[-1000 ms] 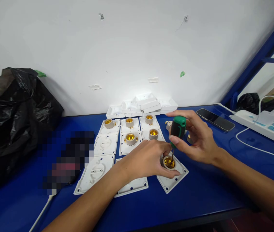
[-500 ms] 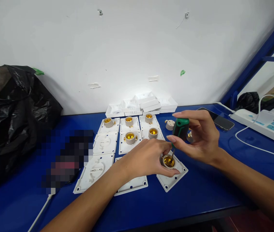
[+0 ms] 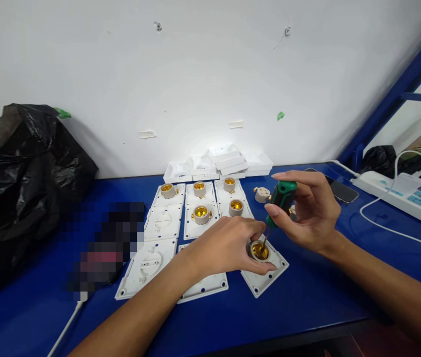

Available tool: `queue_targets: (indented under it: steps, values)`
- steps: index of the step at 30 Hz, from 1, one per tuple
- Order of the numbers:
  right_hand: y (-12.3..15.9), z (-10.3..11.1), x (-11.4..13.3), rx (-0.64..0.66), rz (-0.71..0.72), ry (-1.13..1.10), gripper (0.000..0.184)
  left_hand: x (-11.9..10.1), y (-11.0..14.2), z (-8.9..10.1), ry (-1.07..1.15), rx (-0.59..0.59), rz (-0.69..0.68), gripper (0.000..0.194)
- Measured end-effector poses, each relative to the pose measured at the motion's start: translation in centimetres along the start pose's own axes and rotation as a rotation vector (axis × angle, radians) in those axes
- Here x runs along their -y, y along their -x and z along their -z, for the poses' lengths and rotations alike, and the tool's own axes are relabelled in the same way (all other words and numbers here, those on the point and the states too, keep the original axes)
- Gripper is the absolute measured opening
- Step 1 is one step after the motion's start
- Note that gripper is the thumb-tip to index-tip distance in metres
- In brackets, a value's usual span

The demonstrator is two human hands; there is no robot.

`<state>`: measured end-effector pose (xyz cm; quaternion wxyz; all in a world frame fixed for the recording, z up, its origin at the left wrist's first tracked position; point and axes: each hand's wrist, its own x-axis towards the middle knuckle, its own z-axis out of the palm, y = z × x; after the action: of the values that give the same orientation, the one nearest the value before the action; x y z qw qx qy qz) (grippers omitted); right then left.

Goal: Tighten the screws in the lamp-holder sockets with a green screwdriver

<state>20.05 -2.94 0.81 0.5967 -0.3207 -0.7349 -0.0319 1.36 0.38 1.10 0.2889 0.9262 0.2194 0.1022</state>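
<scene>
A brass-lined lamp socket (image 3: 260, 251) sits on a white square base plate (image 3: 264, 281) near the front of the table. My left hand (image 3: 228, 245) grips the socket's side between thumb and fingers. In my right hand (image 3: 309, 210) is a green and black screwdriver (image 3: 283, 196), held by its handle and tilted. Its thin shaft runs down into the socket; the tip is hard to make out inside. To the left, more white plates (image 3: 162, 221) lie in rows, several bearing a lamp socket (image 3: 201, 214). A loose socket (image 3: 262, 194) rests on the table behind my right hand.
White plastic covers (image 3: 228, 158) are stacked against the wall. A black plastic bag (image 3: 28, 198) stands at the left, near a blurred-out dark object (image 3: 102, 253). On the right lie a phone (image 3: 338, 188) and a white power strip (image 3: 411, 198) with cables.
The screwdriver's handle has tipped further to the right, with my right hand shifting slightly. My left hand stays on the socket. The whole view has moved a little.
</scene>
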Motion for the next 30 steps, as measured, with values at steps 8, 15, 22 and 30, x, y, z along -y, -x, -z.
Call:
queue_targets:
  steps: [8,15,22,30]
  values:
    - [-0.18,0.16,0.28,0.003,0.032,0.015,0.055,0.04,0.01,-0.11,-0.03,0.016,-0.007,0.041]
    - [-0.03,0.22,0.63,0.068,0.005,-0.003,0.056,-0.08,0.04,-0.01,-0.04,0.034,0.028,0.043]
    - [-0.17,0.18,0.32,0.018,-0.011,-0.014,0.054,0.04,0.05,0.01,-0.026,0.014,-0.012,0.043]
    - [-0.11,0.18,0.0,0.006,0.002,0.043,0.053,0.06,0.06,-0.09,-0.022,0.009,-0.017,0.045]
